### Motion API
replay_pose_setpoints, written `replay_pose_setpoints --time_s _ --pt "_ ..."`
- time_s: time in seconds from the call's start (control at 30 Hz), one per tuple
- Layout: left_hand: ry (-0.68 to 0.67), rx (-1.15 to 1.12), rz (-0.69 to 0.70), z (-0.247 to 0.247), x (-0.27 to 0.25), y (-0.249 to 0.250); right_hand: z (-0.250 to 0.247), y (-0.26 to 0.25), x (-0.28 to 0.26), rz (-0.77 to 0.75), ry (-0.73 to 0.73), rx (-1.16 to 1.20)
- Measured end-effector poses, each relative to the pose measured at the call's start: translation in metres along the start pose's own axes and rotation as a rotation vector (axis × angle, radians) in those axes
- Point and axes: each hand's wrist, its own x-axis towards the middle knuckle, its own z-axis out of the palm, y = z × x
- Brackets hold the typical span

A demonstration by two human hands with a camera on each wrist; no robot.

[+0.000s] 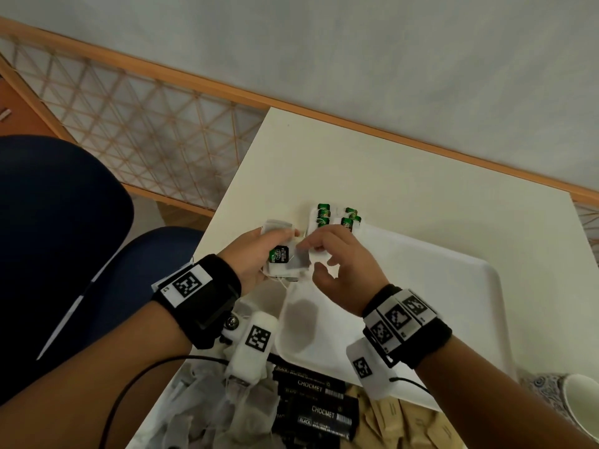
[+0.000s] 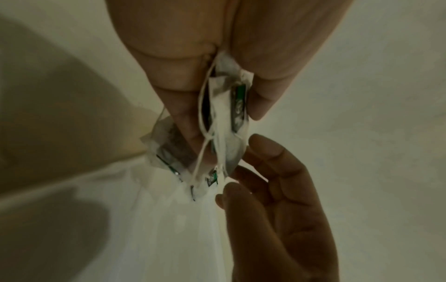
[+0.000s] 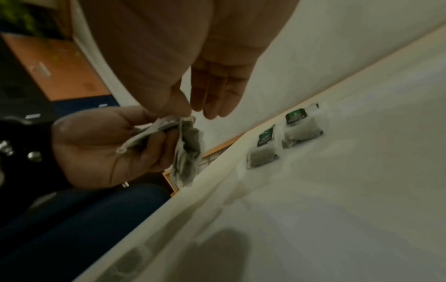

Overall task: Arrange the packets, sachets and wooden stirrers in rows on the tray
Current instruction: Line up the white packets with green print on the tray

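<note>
A: Item one, the grips?
B: Left hand (image 1: 249, 257) — fingers curled round a bunch of tea bags (image 1: 285, 260), green tag up, strings dangling. Right hand (image 1: 337, 270) — thumb and forefinger pinching the edge of one bag in that bunch; other fingers loosely spread.

A: Position?
B: Both held above the near-left corner of the tray (image 1: 453, 303), clear of it.

A: On the tray?
B: Laid bags (image 1: 334, 217) with green tags, in two short columns at its far-left corner, just beside each other.

A: Stock on the surface (image 1: 356, 163)?
B: Near edge: loose bags (image 1: 207, 409), black Chocmet sticks (image 1: 314, 406), brown sachets (image 1: 402, 422). A cup (image 1: 580, 406) at right.
</note>
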Motion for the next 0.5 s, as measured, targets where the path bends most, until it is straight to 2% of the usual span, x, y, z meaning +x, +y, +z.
replay_pose_setpoints --time_s 0.1,0.2,0.4,0.5 --pt "-0.045 -0.020 -0.040 0.0032 -0.0010 -0.0006 -0.0004 -0.0007 -0.0035 -0.033 0.053 -0.038" --pt "-0.035 -0.056 -0.071 0.0065 -0.0015 -0.0024 -0.0010 -0.0032 -0.0028 -0.021 0.095 -0.057" --pt "-0.044 -0.023 -0.078 0.0070 -0.0025 -0.0064 -0.0012 -0.0077 0.0016 0.034 -0.068 -0.181" --pt "-0.038 0.021 -0.086 0.0041 -0.0044 -0.0045 -0.0028 -0.0058 0.0019 0.074 -0.076 -0.183"
